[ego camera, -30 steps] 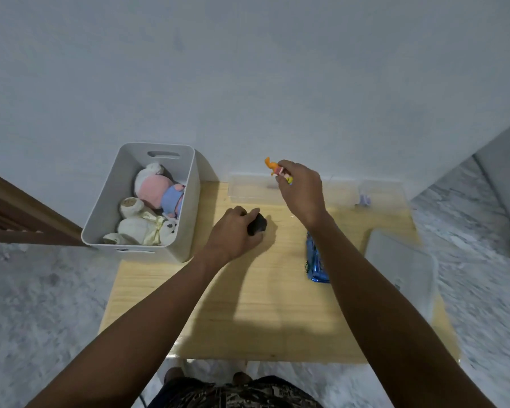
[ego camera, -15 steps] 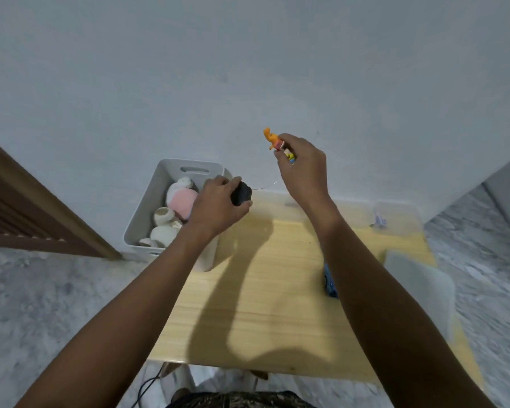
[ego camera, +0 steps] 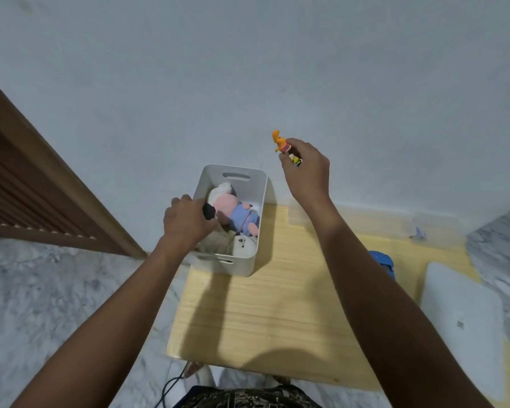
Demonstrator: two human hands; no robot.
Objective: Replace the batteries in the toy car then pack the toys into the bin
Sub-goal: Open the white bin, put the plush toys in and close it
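While the left hand hangs over the near-left corner of the white bin, its fingers are curled tight around a small black object, which pokes out on the thumb side just above the soft toys. What that object is I cannot tell; it looks like a small dark toy or part. Right of that hand, inside the bin, lie a pink and blue plush and, nearer to the person, a cream plush, so the packing looks well begun.

Up and to the right, clear of the bin's far-right corner, the right hand pinches a small orange figure between its fingertips, the figure sticking up above the knuckles. It is not yet over the bin.

Behind the right forearm, well down from that hand, the blue toy car sits on the wooden table, mostly hidden. Whether its batteries are changed cannot be seen from here. A pale lid lies further right of the forearm.

My judgement: two small pieces are about to go in, and the car is left to pack.
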